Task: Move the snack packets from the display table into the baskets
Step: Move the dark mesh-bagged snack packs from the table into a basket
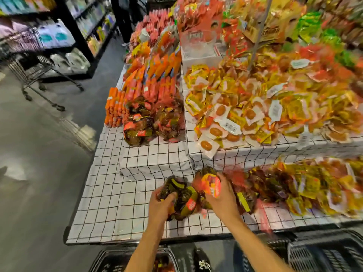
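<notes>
I'm at the pick-up: my left hand (162,205) curls round a dark packet bundle (179,190) and my right hand (223,199) grips an orange-labelled netted bundle (211,183) at the near edge of the display table (117,203), so next I'd carry both down into the basket (103,259) below.

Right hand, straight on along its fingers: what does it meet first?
The right hand already grips the orange-labelled net bag. Past that, probably the checked-cloth front of the raised tier, though depth is unclear.
</notes>
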